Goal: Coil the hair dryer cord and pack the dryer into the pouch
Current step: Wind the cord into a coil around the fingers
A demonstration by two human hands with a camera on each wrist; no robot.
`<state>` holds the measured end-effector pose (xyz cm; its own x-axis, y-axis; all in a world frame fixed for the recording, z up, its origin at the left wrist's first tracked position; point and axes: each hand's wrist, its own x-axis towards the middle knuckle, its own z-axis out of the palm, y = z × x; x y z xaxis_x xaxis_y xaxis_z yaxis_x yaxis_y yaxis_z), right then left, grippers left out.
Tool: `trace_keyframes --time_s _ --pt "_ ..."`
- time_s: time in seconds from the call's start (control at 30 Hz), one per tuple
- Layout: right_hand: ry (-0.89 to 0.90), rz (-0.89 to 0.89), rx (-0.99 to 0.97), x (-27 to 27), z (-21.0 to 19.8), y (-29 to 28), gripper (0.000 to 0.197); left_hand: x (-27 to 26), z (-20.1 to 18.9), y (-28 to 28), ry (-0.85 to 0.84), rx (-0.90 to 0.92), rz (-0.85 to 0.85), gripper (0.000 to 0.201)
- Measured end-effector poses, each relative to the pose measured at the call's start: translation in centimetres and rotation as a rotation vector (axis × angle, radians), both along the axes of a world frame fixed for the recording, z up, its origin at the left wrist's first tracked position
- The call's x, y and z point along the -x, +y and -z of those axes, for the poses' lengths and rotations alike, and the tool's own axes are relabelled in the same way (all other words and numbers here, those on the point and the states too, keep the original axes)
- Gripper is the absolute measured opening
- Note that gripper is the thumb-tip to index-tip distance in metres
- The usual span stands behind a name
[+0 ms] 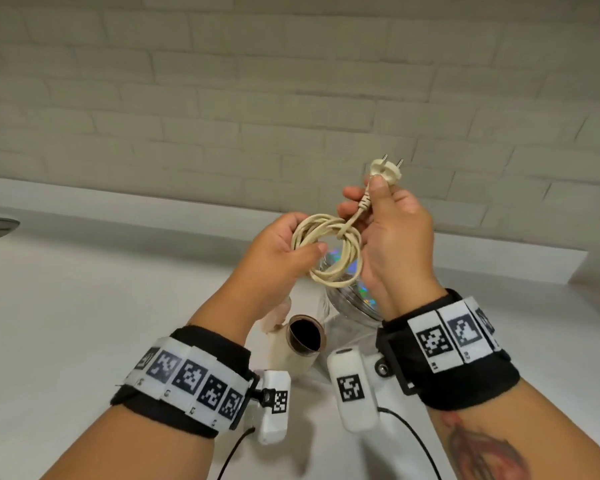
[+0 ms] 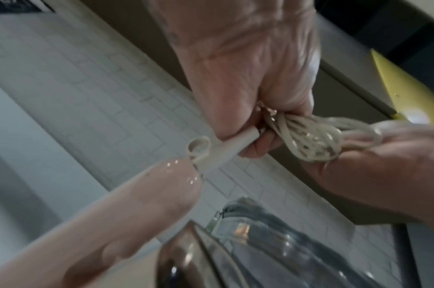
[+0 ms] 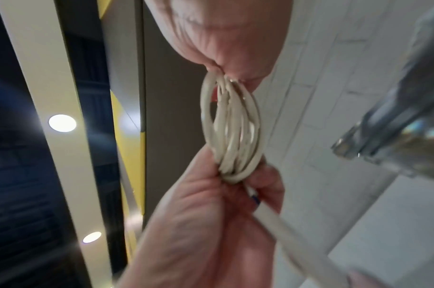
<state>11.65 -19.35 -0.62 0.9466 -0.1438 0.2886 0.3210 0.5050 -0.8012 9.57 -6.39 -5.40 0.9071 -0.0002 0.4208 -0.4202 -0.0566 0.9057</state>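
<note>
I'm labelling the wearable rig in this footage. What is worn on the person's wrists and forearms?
Each wrist carries a black fabric band faced with white panels printed with black square codes. A white camera pod bearing one code hangs under each wrist, trailing a thin black cable. The right forearm shows a red tattoo.

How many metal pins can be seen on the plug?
2: both stick up from the plug above the right hand, one pin at its left, the other at its right.

My cord (image 1: 328,252) was cream, dryer (image 1: 293,348) pale pink and cream, pouch (image 1: 352,299) clear with rainbow shimmer, counter (image 1: 84,306) white.
</note>
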Motion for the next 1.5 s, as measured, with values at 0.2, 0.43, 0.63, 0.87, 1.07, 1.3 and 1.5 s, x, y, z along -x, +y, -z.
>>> trace_keyframes --time_s 0.2,0.43,0.63,0.87,1.07,1.3,1.5 --pt "0.218 -0.069 0.281 -2.8 1.4 -0.3 0.023 0.6 0.6 -0.2 0.019 0.156 0.03 0.015" --pt "0.133 -0.426 0.554 -2.4 1.5 -1.4 0.024 -0.2 0.6 -0.6 0.0 0.266 -0.011 0.016" --pt "0.073 -0.434 0.656 -2.2 2.4 -1.5 0.02 -0.5 0.6 -0.1 -0.007 0.254 -0.03 0.018" --pt "0.035 -0.237 0.625 -2.0 3.2 -0.1 0.015 -0.8 0.5 -0.3 -0.011 0.291 -0.106 0.01" --pt "0.127 -0.282 0.381 -2.4 2.5 -0.3 0.017 -0.9 0.9 -0.1 -0.102 0.105 -0.329 0.031" --pt "0.023 -0.486 0.507 -0.6 2.2 -0.4 0.035 -1.6 1.0 -1.1 -0.248 -0.148 -0.608 0.037" --pt "0.066 -0.333 0.493 -1.3 3.2 0.0 0.023 -1.3 1.3 -1.3 -0.153 -0.016 -0.377 0.025"
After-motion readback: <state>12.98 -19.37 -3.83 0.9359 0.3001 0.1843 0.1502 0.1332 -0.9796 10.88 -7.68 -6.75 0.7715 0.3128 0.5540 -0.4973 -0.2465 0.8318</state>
